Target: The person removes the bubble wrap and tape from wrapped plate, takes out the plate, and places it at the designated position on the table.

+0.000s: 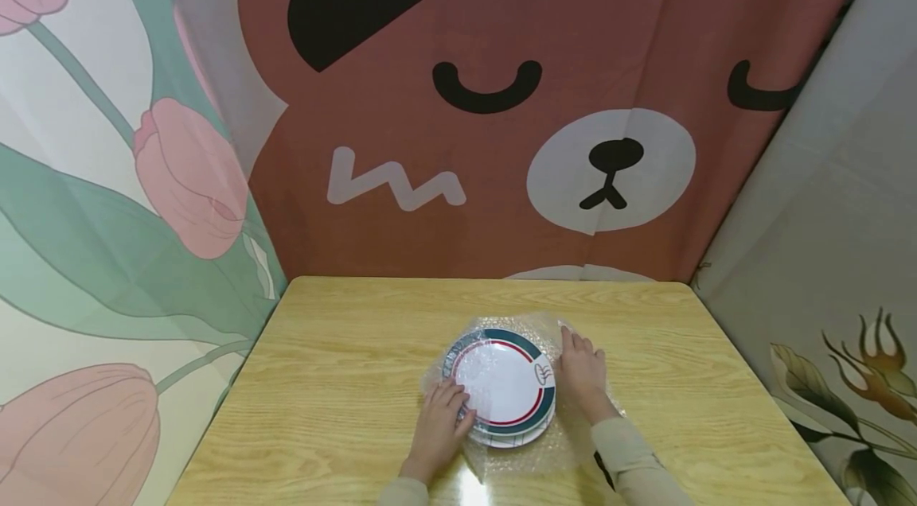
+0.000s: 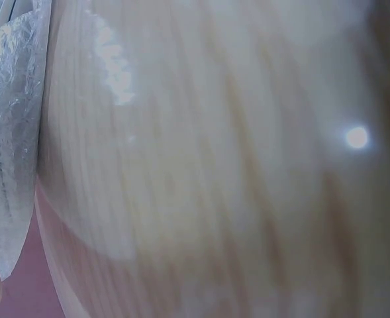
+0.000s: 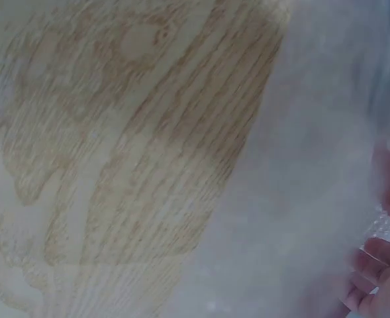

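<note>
A white plate (image 1: 499, 383) with a dark green rim band and a red ring lies on top of another plate (image 1: 525, 437), whose pale rim shows below it. Both sit on a sheet of clear bubble wrap (image 1: 573, 442), and a flap of it covers the left part of the top plate. My left hand (image 1: 438, 420) rests on that flap at the plate's lower left, fingers fairly straight and thumb apart. At the right, my right hand (image 1: 583, 371) holds the wrap's side; its curled fingers (image 3: 373, 265) show beside the wrap (image 3: 281, 199) in the right wrist view.
The wood-grain table (image 1: 322, 379) stretches around the wrap on all sides. Behind it hangs a cloth with a bear print (image 1: 401, 235); flowered cloths hang at the left and right. Light glares off the tabletop near its front.
</note>
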### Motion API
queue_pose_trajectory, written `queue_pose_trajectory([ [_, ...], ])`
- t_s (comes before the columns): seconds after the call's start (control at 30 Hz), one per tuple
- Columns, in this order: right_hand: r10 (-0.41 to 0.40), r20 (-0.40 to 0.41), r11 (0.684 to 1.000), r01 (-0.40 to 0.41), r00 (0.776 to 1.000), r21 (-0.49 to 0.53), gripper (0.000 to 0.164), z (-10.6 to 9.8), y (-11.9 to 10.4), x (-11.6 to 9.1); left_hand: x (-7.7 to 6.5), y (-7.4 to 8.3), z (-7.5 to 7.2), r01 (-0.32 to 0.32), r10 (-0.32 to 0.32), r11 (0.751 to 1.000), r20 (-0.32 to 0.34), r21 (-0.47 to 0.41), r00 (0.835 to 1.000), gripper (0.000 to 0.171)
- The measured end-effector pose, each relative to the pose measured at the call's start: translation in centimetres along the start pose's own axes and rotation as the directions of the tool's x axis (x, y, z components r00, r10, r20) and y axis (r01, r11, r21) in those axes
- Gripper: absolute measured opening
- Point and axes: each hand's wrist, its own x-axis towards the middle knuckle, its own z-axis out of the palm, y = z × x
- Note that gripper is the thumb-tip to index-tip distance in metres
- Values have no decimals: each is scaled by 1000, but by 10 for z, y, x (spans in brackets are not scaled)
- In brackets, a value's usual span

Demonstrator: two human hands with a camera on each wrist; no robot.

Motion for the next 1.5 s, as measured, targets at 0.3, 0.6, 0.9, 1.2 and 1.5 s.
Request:
queue_pose_trajectory([
  [0.3,48,48,998,-50,998,43,73,-2,12,1,1,0,-3,10,-10,1000,16,4,1000,24],
  [0.6,77,168,995,-86,983,50,68,0,24,-3,0,0,-2,20,-20,1000,28,14,999,25],
  [0.9,82,245,994,-97,966,48,58,5,29,-4,-1,-1,0,7,-7,1000,7,17,1000,24],
  [1.2,88,296,992,-112,951,63,48,12,31,-10,-1,-1,1,1,-1,1000,8,14,1000,24],
  [1.5,62,301,996,-80,952,48,41,17,35,-16,0,0,-1,4,-4,1000,19,19,1000,25],
])
